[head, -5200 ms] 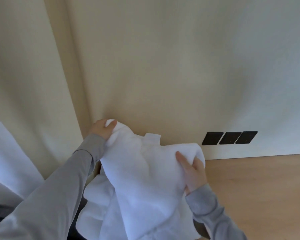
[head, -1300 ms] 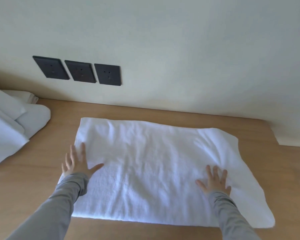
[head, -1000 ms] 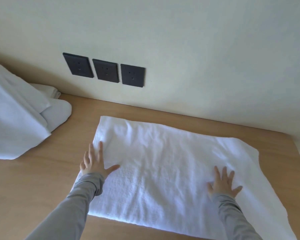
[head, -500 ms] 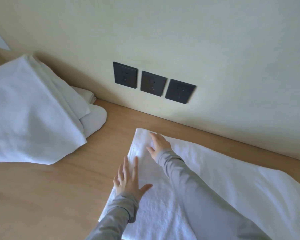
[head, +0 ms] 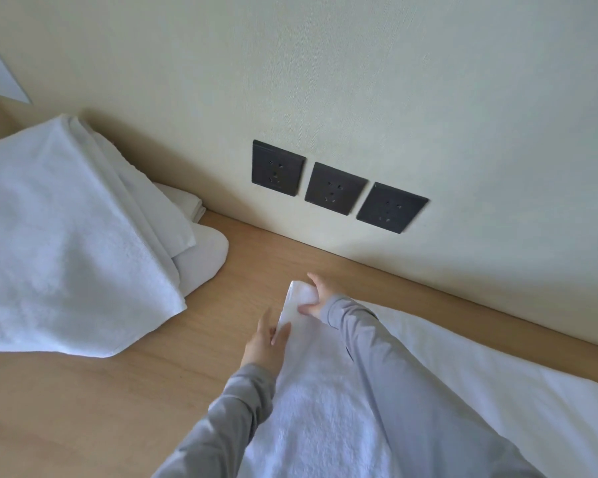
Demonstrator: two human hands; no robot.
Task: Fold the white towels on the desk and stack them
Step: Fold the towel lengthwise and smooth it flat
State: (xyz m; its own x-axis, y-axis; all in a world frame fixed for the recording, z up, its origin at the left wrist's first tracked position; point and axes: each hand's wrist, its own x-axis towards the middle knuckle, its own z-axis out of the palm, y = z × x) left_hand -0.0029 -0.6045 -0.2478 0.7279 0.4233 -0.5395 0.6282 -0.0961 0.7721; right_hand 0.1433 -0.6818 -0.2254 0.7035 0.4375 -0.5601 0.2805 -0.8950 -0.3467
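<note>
Cream wall (head: pixel 411 81), faint texture, fills the upper frame. Low on it, a row of three dark square plates: left socket (head: pixel 277 168), middle socket (head: pixel 335 189), right socket (head: pixel 390 208), close together, not touching. Pale slanted sheet (head: pixel 0 77) at far upper left; kind unclear.

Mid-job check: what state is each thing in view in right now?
towel: spread on the desk, left edge held by both hands.
left hand: pinches the towel's left edge, nearer side.
right hand: grips the towel's far left corner.
pile of towels: at the desk's left, top one draped loosely, no hand on it.
sockets: three on the wall, nothing plugged in.
</note>
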